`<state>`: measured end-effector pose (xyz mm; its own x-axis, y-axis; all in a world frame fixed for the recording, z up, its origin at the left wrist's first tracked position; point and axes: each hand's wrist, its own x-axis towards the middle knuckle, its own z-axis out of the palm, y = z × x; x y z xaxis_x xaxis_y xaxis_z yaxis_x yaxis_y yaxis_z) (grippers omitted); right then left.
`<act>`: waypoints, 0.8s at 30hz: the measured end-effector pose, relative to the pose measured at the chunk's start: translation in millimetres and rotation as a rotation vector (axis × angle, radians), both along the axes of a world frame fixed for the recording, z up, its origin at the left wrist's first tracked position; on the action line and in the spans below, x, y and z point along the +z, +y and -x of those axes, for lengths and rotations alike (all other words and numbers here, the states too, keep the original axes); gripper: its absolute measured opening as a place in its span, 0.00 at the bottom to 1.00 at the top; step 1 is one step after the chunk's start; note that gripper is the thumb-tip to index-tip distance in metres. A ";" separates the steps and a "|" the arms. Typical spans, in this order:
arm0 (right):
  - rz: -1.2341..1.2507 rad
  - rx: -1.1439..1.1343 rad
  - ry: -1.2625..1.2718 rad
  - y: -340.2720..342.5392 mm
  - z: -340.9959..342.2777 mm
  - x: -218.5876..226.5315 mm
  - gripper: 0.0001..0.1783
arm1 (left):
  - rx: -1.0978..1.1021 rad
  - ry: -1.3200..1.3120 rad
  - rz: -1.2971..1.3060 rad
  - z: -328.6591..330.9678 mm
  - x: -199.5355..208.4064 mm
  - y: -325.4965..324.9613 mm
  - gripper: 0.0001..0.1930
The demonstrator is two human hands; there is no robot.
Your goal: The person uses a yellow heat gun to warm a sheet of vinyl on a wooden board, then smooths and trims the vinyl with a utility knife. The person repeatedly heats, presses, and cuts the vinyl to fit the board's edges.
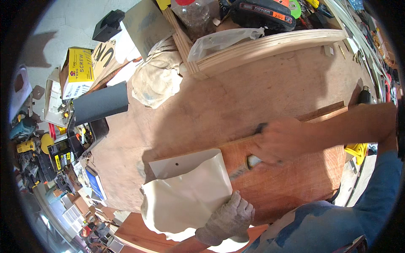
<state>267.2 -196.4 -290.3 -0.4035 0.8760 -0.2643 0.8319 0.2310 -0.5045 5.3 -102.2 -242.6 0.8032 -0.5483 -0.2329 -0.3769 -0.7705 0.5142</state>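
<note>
A cream flexible sheet (181,202) lies curled over the near middle of the bench and overlaps a reddish wooden board (295,177). Along its far side a flat off-white piece with a small dark hole (192,162) shows. My left hand (230,217), in a greyish work glove, is closed at the sheet's near right edge. My bare right hand (276,143) is above the board, smeared by motion. It grips a brush-like tool (253,161) with a pale round body and a grey, blurred end pointing at the sheet. A dark tip shows beside the fingers; what it belongs to is unclear.
A crumpled beige cloth (158,80) and a dark grey block (101,102) lie at the far left. A curved plywood strip (270,48) bounds the far side, with a battery pack (263,14) behind it. A yellow screw box (80,65) and tools crowd the left.
</note>
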 end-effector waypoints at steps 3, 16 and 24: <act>0.099 0.158 -0.080 46.8 -19.6 0.7 0.17 | 0.089 0.009 0.000 2.2 2.3 4.3 0.10; 0.096 -1.086 0.230 -134.4 44.7 55.8 0.18 | 0.163 -0.149 -0.115 1.6 -4.4 -9.5 0.12; 0.124 -1.340 0.439 -213.4 158.7 91.1 0.22 | 0.073 -0.152 -0.363 1.3 -6.1 -16.8 0.17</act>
<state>108.5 -409.8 -199.2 0.6346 0.6361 -0.4390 0.1549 -0.6611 -0.7341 4.0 -119.0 -248.7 0.8772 -0.3924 -0.2766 -0.3653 -0.9194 0.1458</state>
